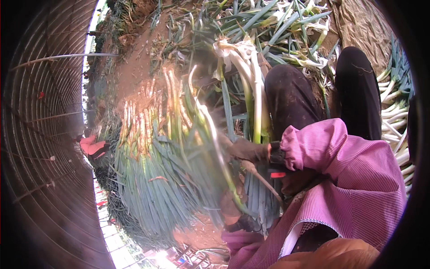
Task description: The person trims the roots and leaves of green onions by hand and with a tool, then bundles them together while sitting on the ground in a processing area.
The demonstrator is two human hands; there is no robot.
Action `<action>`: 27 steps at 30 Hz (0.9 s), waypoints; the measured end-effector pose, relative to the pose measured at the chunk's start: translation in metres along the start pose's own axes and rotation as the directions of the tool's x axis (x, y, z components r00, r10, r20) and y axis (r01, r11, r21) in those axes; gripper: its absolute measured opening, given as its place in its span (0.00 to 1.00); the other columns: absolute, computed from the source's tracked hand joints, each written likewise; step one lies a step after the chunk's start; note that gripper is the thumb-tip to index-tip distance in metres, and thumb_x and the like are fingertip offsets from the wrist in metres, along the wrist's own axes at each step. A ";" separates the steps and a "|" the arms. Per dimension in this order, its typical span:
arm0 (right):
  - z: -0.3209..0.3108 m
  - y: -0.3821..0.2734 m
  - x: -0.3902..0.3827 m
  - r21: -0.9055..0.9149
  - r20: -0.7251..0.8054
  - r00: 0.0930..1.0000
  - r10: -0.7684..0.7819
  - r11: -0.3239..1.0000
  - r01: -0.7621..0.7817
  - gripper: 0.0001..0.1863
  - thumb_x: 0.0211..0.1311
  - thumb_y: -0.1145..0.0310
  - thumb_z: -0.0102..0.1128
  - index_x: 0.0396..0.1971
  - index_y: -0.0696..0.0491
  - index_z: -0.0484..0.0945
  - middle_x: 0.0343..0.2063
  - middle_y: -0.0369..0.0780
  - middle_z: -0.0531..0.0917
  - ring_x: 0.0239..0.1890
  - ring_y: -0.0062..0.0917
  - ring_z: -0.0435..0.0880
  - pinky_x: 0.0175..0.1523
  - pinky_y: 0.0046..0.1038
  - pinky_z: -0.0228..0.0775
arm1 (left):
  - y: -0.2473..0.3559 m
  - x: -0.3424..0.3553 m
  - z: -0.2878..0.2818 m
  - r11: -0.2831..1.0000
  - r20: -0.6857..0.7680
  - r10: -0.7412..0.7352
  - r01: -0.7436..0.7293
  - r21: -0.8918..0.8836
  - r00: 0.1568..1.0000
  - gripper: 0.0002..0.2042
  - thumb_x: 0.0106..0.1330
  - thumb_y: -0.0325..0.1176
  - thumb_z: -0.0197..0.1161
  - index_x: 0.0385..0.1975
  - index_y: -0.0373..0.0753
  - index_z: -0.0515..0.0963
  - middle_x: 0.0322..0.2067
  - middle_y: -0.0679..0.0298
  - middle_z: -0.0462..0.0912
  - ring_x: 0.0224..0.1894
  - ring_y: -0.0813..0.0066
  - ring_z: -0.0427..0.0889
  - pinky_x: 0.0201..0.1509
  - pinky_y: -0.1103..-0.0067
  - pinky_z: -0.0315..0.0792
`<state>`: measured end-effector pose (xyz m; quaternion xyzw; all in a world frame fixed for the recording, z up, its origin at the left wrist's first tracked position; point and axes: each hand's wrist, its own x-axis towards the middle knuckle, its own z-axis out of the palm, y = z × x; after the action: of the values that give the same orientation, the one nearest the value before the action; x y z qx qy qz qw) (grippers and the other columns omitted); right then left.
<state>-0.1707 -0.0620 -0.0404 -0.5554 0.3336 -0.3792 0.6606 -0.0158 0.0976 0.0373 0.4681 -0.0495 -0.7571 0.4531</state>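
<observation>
My right hand (245, 150), in a brown glove with a pink sleeve behind it, is closed around a small bunch of green onions (256, 103); their white stalks point up and their green leaves hang below. My left hand (230, 208), also gloved, grips a single green onion (215, 143) that is blurred and slants up to the left. Both hands are just right of a big pile of green onions (156, 179) lying on the red soil, roots up.
My knees in dark trousers (291, 94) are at the upper right. More pulled green onions (394, 116) lie at the right edge and loose leaves (277, 22) at the top. A curved greenhouse frame (45, 134) fills the left. A red-gloved hand (92, 145) shows far left.
</observation>
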 end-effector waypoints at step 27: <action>-0.079 -0.093 -0.031 -0.358 0.332 0.857 -0.394 0.788 0.501 0.14 0.46 0.62 0.58 0.31 0.55 0.74 0.22 0.40 0.75 0.25 0.34 0.75 0.32 0.30 0.67 | 0.077 0.111 0.079 -0.652 0.483 -0.225 -0.499 0.571 0.846 0.10 0.58 0.36 0.54 0.37 0.41 0.77 0.30 0.53 0.77 0.34 0.56 0.78 0.38 0.69 0.71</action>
<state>-0.2664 -0.0815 0.0396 -0.7926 0.1845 -0.3724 0.4462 -0.0429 -0.0561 0.0465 0.4097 -0.8716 -0.2417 -0.1186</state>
